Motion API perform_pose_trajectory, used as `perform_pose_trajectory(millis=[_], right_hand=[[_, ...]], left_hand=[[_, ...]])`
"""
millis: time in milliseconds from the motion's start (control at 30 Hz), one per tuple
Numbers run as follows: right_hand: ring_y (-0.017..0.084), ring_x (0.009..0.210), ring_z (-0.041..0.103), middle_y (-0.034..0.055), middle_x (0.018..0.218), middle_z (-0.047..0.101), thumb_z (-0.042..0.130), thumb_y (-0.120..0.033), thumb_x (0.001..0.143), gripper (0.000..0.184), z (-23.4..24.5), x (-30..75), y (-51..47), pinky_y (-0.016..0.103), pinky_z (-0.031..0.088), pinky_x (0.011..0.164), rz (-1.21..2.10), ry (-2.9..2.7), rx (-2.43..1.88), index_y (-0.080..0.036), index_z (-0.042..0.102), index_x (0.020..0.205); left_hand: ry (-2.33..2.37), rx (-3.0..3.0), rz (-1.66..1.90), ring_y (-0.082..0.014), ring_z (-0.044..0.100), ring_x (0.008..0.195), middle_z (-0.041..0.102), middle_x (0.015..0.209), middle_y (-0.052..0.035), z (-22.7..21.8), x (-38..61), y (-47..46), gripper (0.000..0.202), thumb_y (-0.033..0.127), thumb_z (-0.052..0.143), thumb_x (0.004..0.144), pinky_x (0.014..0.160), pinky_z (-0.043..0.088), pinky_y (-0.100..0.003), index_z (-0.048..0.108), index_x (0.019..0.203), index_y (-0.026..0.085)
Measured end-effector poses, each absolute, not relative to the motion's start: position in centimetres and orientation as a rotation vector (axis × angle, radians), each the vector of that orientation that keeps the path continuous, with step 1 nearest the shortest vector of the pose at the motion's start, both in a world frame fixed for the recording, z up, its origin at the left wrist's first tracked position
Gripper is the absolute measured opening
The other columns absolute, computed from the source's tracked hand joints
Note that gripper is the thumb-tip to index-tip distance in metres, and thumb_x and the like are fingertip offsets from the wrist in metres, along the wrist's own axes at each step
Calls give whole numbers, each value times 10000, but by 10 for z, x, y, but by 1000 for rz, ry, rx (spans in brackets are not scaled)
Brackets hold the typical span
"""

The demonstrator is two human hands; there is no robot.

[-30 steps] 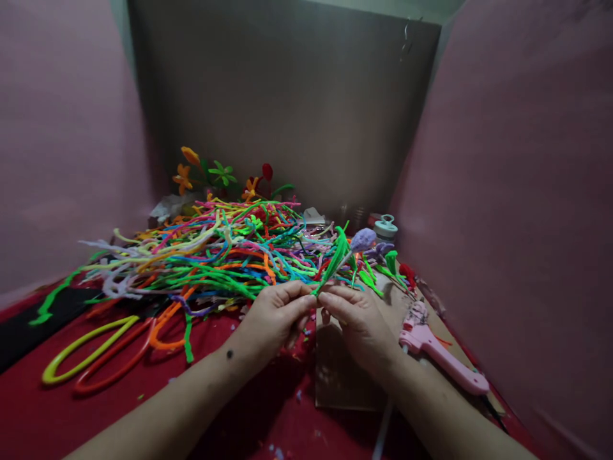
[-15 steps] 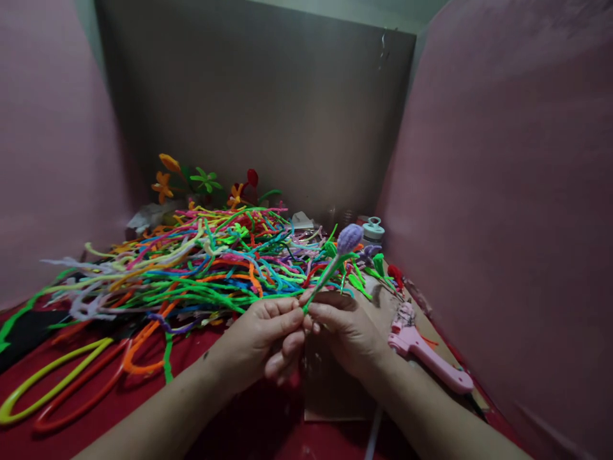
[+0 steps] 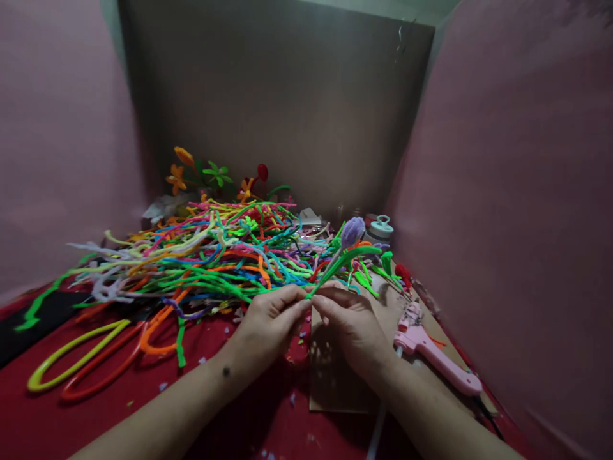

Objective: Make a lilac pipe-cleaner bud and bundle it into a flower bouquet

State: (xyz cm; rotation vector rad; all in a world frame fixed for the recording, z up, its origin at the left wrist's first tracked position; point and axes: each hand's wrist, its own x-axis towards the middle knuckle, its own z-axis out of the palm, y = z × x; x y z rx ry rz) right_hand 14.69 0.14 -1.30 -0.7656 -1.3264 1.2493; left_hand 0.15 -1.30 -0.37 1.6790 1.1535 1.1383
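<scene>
Green leaf (image 3: pixel 363 251) is swinging rightward below the formed purple bud (image 3: pixel 353 232), your left hand (image 3: pixel 276 319) and right hand (image 3: pixel 353 324) pinching the stem (image 3: pixel 334 260), join seemingly unfinished.

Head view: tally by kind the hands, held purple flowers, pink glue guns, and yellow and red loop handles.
Hands: 2, left hand and right hand
Held purple flower: 1
Pink glue gun: 1
Yellow loop handle: 1
Red loop handle: 1
Total: 6

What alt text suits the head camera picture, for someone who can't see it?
Left hand and right hand share a fingertip grip low on a fuzzy purple flower with a green leaf. A heap of multicoloured fuzzy stems spreads behind and leftward; a pink glue gun lies at right.
</scene>
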Motion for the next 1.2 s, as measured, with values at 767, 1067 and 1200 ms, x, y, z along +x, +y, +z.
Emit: perform_pose_trajectory(millis=[767,1067,1200], right_hand=[[161,786,528,15,770,603,660,-260,716,92,-15,143,1,299,434,730,1389,-1221,-710,-205,700,778],[163,749,558,15,716,621,649,-210,717,67,-15,144,3,321,422,797,1549,-1205,-524,-191,704,751],[135,662,528,2,700,603,654,-221,713,75,-16,144,3,275,424,666,1487,-1154,-627,-194,701,764]], left_hand=[[1081,1561,1144,-53,365,368,416,461,64,-3,5,-15,254,290,488,826,380,292,-173,497,600,172],[488,968,804,-9,149,251,372,417,110,-4,0,-10,143,300,538,804,286,317,-162,555,758,165],[851,1427,1013,-56,387,354,481,496,47,-5,0,-12,195,308,505,818,388,353,-179,575,701,169]])
